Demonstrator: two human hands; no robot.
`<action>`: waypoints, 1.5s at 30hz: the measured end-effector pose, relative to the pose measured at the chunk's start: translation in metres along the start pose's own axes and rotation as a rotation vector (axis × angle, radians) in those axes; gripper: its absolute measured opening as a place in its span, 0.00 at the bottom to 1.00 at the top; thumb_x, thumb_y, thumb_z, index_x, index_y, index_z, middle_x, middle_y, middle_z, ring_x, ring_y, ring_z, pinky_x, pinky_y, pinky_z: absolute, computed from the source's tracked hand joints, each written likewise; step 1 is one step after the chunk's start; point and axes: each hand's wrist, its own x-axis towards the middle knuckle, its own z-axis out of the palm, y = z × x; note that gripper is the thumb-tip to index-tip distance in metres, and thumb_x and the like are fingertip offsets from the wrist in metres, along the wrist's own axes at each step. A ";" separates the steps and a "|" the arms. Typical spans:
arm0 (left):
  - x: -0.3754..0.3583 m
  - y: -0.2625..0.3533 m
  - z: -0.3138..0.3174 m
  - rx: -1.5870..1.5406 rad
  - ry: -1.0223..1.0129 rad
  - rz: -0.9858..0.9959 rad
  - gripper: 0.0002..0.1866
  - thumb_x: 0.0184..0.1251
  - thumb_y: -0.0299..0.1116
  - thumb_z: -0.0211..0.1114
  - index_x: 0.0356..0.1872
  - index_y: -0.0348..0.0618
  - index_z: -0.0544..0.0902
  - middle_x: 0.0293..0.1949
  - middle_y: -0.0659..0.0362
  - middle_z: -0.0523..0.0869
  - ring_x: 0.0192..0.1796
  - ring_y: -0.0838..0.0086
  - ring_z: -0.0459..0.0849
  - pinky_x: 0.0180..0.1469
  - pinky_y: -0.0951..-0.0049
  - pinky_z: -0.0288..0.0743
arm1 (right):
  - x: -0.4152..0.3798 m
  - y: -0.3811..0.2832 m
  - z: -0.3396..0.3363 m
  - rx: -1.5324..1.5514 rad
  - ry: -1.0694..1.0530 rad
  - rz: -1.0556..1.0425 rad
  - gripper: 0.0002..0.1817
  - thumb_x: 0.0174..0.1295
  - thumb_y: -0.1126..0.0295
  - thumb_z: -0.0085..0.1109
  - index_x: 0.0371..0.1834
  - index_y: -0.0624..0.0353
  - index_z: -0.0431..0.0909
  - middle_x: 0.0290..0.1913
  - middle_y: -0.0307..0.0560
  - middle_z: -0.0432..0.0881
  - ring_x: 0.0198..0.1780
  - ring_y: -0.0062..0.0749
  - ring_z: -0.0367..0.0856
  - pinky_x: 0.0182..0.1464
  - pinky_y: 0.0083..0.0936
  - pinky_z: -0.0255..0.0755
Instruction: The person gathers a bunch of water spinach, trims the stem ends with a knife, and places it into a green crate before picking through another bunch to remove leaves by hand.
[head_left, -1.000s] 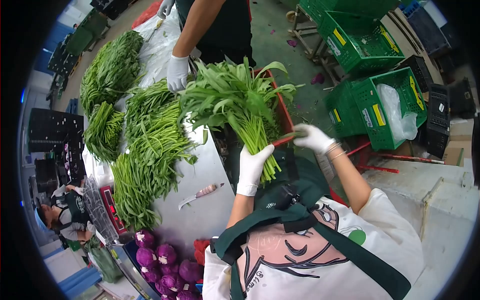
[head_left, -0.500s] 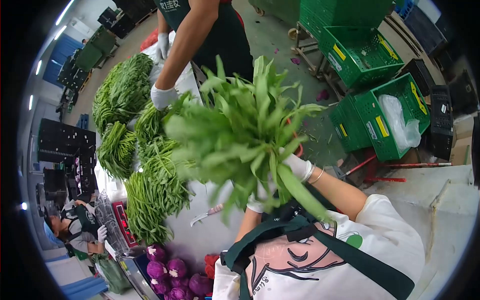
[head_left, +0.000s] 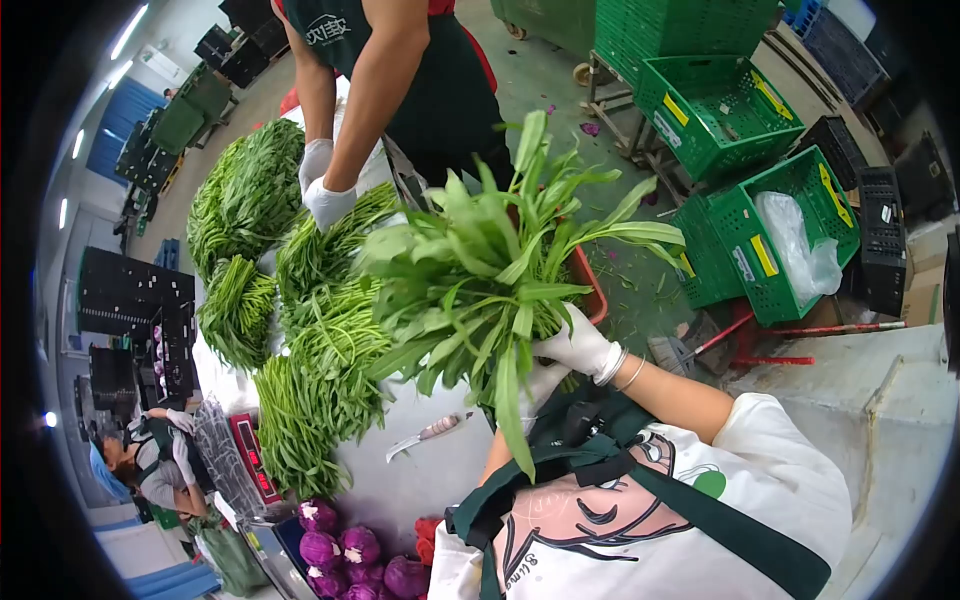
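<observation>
Both my gloved hands are closed around the stems of a bunch of long-leaved greens point(head_left: 460, 290), which looks like water spinach. My right hand point(head_left: 585, 348), with bands at the wrist, grips the stem end from the right. Below it, my left hand point(head_left: 543, 385) is partly hidden behind hanging leaves, its fingers around the lower stems. The bunch is held above the metal table point(head_left: 385, 465), leaves fanning to the left and up. A knife point(head_left: 430, 436) with a pale handle lies on the table left of my left hand. Several bunches of the same greens point(head_left: 320, 350) lie farther left.
Across the table, a co-worker's gloved hands point(head_left: 328, 190) touch the greens. Purple cabbages point(head_left: 360, 545) sit at the near end beside a scale with a red display point(head_left: 255, 458). Green crates point(head_left: 720, 110) stand at right. An orange-red tub point(head_left: 592, 290) is behind my bunch.
The bunch and my hands have shifted slightly, and my right hand shows more fully. The co-worker's hands have come together over the greens.
</observation>
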 end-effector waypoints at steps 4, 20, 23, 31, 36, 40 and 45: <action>0.000 0.001 0.003 -0.010 0.008 0.001 0.24 0.51 0.25 0.70 0.51 0.37 0.74 0.37 0.60 0.82 0.40 0.72 0.81 0.45 0.74 0.75 | -0.001 -0.006 0.001 -0.031 -0.023 0.189 0.29 0.48 0.68 0.69 0.54 0.64 0.72 0.50 0.53 0.78 0.51 0.38 0.76 0.57 0.30 0.68; 0.002 0.044 -0.010 -0.460 -0.086 -0.295 0.20 0.45 0.18 0.66 0.44 0.35 0.74 0.32 0.62 0.81 0.34 0.79 0.79 0.40 0.78 0.74 | -0.009 -0.148 -0.038 -0.284 -0.074 -0.104 0.05 0.53 0.72 0.68 0.31 0.61 0.83 0.22 0.39 0.77 0.25 0.18 0.73 0.29 0.20 0.67; 0.000 0.046 -0.008 -0.420 -0.062 -0.272 0.18 0.47 0.21 0.67 0.43 0.37 0.76 0.33 0.62 0.82 0.37 0.77 0.80 0.43 0.75 0.74 | 0.010 -0.143 -0.018 -0.718 0.013 -0.675 0.07 0.48 0.68 0.70 0.30 0.52 0.83 0.24 0.38 0.74 0.28 0.32 0.73 0.31 0.26 0.65; -0.006 0.037 -0.009 -0.343 -0.070 -0.287 0.27 0.45 0.24 0.71 0.51 0.36 0.72 0.44 0.58 0.82 0.46 0.75 0.80 0.51 0.73 0.73 | 0.034 -0.125 0.006 -1.014 -0.022 -0.768 0.09 0.44 0.62 0.71 0.29 0.46 0.83 0.28 0.34 0.71 0.34 0.32 0.70 0.41 0.29 0.60; -0.004 0.037 -0.011 -0.388 -0.120 -0.338 0.23 0.45 0.19 0.67 0.47 0.35 0.73 0.34 0.61 0.82 0.38 0.77 0.80 0.44 0.77 0.73 | 0.036 -0.123 -0.009 -0.839 -0.044 -0.609 0.08 0.43 0.67 0.72 0.28 0.50 0.84 0.28 0.35 0.71 0.34 0.30 0.70 0.43 0.27 0.61; -0.001 0.039 -0.013 -0.467 -0.135 -0.373 0.23 0.45 0.17 0.67 0.47 0.35 0.73 0.34 0.62 0.80 0.37 0.78 0.79 0.43 0.78 0.73 | 0.026 -0.121 -0.019 -0.604 -0.048 -0.421 0.07 0.46 0.68 0.71 0.28 0.52 0.83 0.30 0.38 0.74 0.37 0.33 0.73 0.45 0.28 0.65; 0.000 0.041 -0.014 -0.459 -0.144 -0.327 0.24 0.45 0.17 0.67 0.47 0.36 0.73 0.35 0.62 0.81 0.38 0.78 0.79 0.43 0.77 0.73 | 0.018 -0.122 -0.028 -0.574 0.004 -0.440 0.07 0.45 0.71 0.72 0.28 0.54 0.83 0.30 0.38 0.75 0.37 0.31 0.73 0.43 0.26 0.66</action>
